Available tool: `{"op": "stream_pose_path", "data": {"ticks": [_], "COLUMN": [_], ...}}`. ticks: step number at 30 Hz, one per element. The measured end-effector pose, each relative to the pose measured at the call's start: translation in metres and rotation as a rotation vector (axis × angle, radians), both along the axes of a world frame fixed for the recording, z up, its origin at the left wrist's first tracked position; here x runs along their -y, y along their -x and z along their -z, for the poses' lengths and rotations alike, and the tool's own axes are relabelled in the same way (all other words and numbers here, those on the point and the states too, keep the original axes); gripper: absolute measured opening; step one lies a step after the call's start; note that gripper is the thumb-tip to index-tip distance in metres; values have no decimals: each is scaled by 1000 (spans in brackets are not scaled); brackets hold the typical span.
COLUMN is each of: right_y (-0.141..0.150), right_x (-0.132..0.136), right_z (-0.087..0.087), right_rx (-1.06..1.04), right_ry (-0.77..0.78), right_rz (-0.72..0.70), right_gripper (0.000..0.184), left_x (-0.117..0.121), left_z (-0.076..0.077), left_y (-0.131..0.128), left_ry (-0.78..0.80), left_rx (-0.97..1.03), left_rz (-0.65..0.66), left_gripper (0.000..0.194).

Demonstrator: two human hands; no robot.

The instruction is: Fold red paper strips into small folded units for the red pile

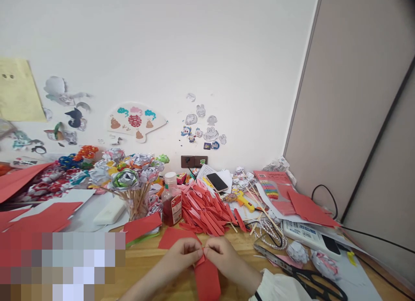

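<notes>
My left hand point(187, 253) and my right hand point(223, 258) meet at the near middle of the wooden table, thumbs and fingertips pinched together. Between them is a strip of red paper point(207, 280), gripped at its top end, with its lower part hanging toward me. Another piece of red paper point(173, 238) lies flat just behind my left hand. Beyond my hands rises a heap of folded red paper pieces point(207, 210). Exactly how the fingertips sit on the strip is partly hidden by the fingers.
Black-handled scissors point(301, 273) lie to the right, near a pearl string point(270, 234) and a yellow glue gun point(244, 200). A bottle point(171, 201) and a holder of paper flowers point(134, 201) stand left of the heap. A phone point(217, 182) rests behind it.
</notes>
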State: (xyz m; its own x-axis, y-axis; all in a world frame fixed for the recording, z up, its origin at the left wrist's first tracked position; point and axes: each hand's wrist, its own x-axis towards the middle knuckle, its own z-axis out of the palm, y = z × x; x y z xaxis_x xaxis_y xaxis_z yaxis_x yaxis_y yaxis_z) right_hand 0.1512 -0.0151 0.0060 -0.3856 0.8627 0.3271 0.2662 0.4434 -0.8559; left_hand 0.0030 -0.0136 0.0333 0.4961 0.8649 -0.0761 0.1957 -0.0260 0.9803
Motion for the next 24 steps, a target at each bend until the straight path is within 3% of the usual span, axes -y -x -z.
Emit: {"op": "stream_pose_path", "data": {"ticks": [4,14,22,24], "right_y": [0,2,-8,-11], "right_x": [-1,-1,-4,-6], "right_z": [1,4,1,0], "right_rx": [-16,35,13,16], "right_ry": [16,-24,10,2], "right_rz": [-15,-26,-38,-48], "right_gripper": [24,25,24,27], "left_x": [-2,3,-8,-13], "left_z": [4,0,14,18], "left_y": [0,1,3,5], "left_ry": [-24,-114,-187,-140], "left_rx": [-33,-170,-5,67], "left_rz": [10,-26,-127,-175], "left_gripper": [26,12,27,31]}}
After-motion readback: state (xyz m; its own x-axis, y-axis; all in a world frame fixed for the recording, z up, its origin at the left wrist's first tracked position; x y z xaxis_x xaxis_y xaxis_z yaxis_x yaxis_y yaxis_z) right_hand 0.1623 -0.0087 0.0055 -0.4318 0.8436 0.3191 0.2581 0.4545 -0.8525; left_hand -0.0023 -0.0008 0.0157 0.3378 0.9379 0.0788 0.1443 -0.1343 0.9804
